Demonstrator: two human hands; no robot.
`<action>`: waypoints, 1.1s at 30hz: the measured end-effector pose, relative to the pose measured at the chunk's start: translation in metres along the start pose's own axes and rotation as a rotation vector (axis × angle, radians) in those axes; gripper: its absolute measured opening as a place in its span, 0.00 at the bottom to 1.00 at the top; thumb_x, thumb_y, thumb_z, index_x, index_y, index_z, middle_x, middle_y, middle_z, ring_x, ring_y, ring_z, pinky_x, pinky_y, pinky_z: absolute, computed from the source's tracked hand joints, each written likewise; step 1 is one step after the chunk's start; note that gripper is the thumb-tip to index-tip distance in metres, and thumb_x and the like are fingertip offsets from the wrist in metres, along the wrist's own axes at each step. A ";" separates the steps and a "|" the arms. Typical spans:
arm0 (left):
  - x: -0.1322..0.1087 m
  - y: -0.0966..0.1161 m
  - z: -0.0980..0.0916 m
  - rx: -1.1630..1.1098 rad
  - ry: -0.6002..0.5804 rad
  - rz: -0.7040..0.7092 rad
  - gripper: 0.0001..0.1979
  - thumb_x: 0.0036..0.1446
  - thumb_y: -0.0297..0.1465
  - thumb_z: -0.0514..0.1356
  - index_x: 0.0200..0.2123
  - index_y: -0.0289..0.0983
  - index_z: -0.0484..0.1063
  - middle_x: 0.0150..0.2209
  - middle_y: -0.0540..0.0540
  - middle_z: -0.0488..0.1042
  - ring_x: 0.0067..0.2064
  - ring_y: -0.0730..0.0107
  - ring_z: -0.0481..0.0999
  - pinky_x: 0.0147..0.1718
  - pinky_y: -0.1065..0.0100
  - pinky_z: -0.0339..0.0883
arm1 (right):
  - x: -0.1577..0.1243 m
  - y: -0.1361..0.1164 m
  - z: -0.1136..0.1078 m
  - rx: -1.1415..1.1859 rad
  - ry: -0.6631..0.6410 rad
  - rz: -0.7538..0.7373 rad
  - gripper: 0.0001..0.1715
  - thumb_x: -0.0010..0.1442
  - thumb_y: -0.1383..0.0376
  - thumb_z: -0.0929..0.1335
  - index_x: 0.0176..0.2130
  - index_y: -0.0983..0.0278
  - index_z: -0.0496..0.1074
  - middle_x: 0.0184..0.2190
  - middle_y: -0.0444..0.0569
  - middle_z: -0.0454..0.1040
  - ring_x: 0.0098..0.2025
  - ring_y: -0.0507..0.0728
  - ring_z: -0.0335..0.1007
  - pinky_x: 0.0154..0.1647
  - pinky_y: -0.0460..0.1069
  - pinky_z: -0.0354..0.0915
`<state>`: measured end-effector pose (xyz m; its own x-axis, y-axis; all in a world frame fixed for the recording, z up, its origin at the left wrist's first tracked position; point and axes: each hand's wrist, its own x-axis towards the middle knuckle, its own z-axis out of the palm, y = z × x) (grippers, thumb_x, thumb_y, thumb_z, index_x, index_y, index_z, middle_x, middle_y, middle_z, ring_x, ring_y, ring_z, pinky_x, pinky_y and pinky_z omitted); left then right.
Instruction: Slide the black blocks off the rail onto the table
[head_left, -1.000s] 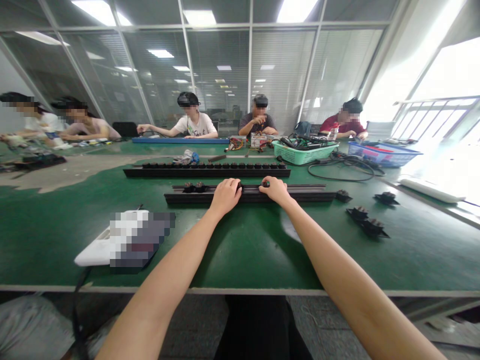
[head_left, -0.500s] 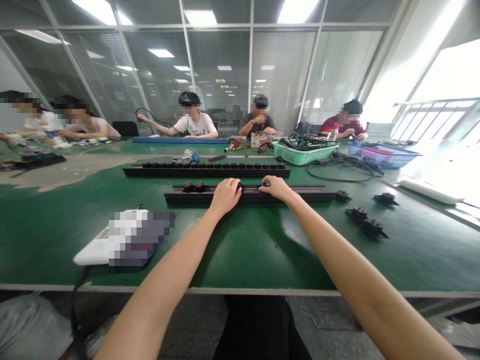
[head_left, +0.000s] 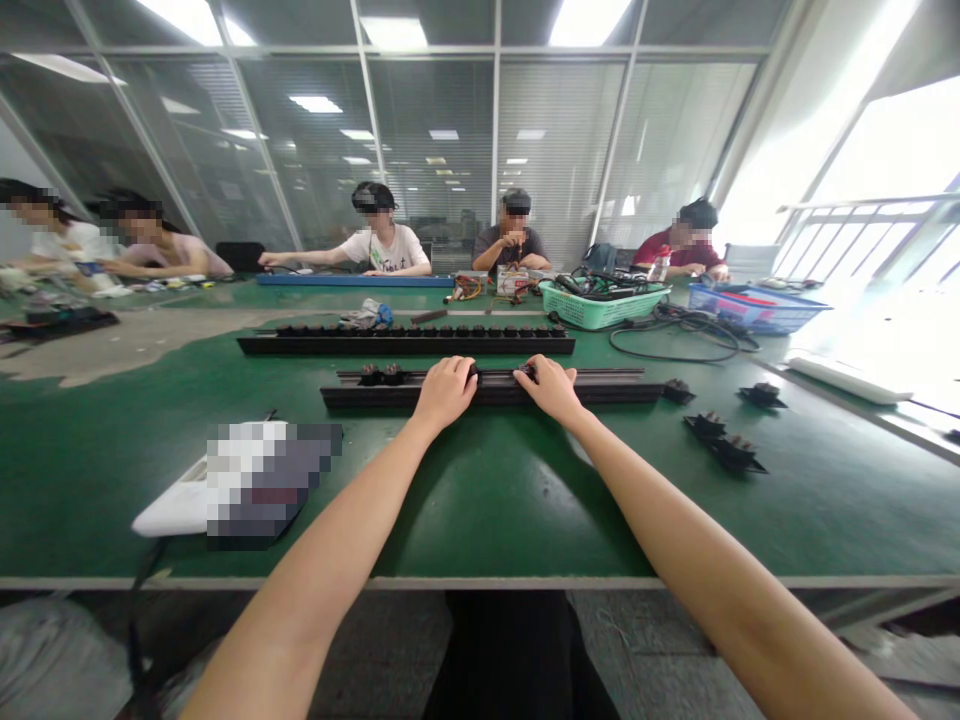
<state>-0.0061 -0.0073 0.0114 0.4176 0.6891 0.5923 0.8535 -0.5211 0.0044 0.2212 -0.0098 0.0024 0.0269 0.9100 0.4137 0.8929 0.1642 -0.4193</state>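
Note:
Crossways on the green table lies a long black rail (head_left: 495,393) with an open channel along its top. My left hand (head_left: 445,388) is closed around a small black module (head_left: 472,372) at the rail's middle, its fingers mostly covering it. A little to the right, the fingertips of my right hand (head_left: 553,388) press on another small black module (head_left: 528,371), partly hidden by them. Two more black modules (head_left: 381,374) sit in the channel left of my left hand. Several loose black modules (head_left: 739,455) lie on the table to the right.
Behind is a second black rail (head_left: 405,345) filled with a row of modules. A white device (head_left: 180,500) lies at front left. Farther back are a green basket (head_left: 600,308) of cables, a blue basket (head_left: 761,308) and a black cable (head_left: 675,356). Several people sit across the table.
My right hand has shifted and turned slightly over its module; my left hand keeps its grip. The view has moved a little. Across the table, a person's raised hand has come down.

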 end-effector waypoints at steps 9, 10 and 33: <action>0.000 0.000 0.000 0.002 -0.005 -0.001 0.15 0.71 0.31 0.54 0.56 0.35 0.72 0.54 0.36 0.78 0.55 0.51 0.75 0.57 0.54 0.69 | -0.001 -0.003 -0.002 -0.085 -0.007 -0.023 0.18 0.73 0.57 0.62 0.52 0.64 0.72 0.53 0.60 0.76 0.57 0.67 0.68 0.58 0.60 0.55; 0.000 0.000 0.000 0.001 -0.004 0.000 0.15 0.71 0.31 0.54 0.56 0.35 0.72 0.54 0.36 0.78 0.55 0.51 0.75 0.56 0.54 0.69 | 0.000 -0.004 -0.002 -0.098 -0.010 -0.023 0.18 0.73 0.57 0.62 0.52 0.64 0.72 0.54 0.61 0.76 0.58 0.67 0.68 0.58 0.60 0.55; 0.000 0.000 0.000 -0.004 -0.008 -0.001 0.15 0.71 0.31 0.53 0.56 0.35 0.72 0.54 0.36 0.78 0.55 0.50 0.75 0.57 0.53 0.69 | 0.003 0.002 -0.004 -0.185 -0.006 -0.021 0.19 0.73 0.58 0.61 0.52 0.65 0.74 0.53 0.61 0.75 0.57 0.67 0.67 0.58 0.59 0.56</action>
<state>-0.0062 -0.0074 0.0118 0.4189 0.6935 0.5862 0.8528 -0.5221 0.0083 0.2248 -0.0085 0.0055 0.0051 0.9095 0.4157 0.9606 0.1111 -0.2547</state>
